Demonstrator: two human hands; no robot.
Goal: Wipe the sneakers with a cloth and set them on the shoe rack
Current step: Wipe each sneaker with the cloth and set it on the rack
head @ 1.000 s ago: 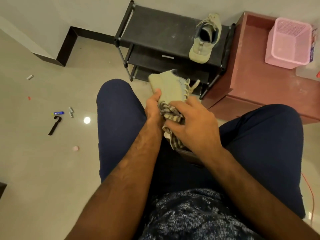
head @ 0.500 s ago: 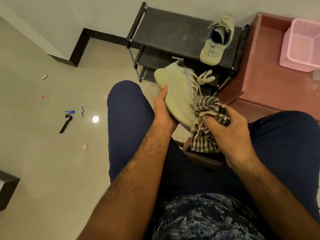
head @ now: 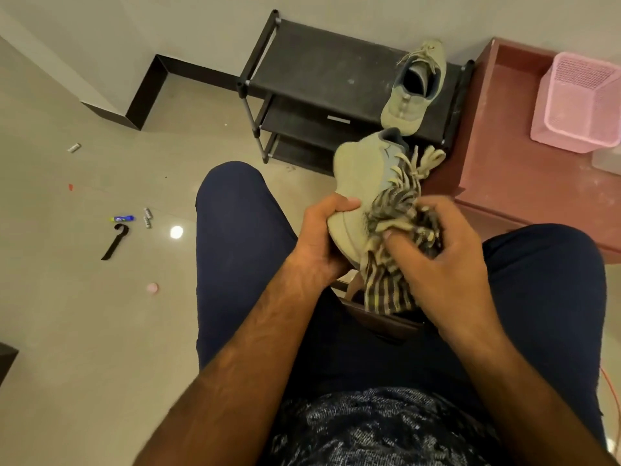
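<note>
Fingers [head: 346, 204] round sneaker [head: 364, 173]; mate [head: 408, 105] on rack [head: 319, 58]

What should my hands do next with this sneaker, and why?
Probably slide the cloth up the sneaker toward its heel. The left hand grips the toe end, the right hand presses the cloth near the laces, and the heel part is bare. The other sneaker already sits on the rack.

No legible text, brand, number or sign anywhere in view. Small pale tag [head: 338, 118] on the front edge of a lower shelf of the black shoe rack [head: 322, 62], too small to read. Blue and yellow tube [head: 123, 218] lying on the floor [head: 84, 331], printing blurred beyond reading.
</note>
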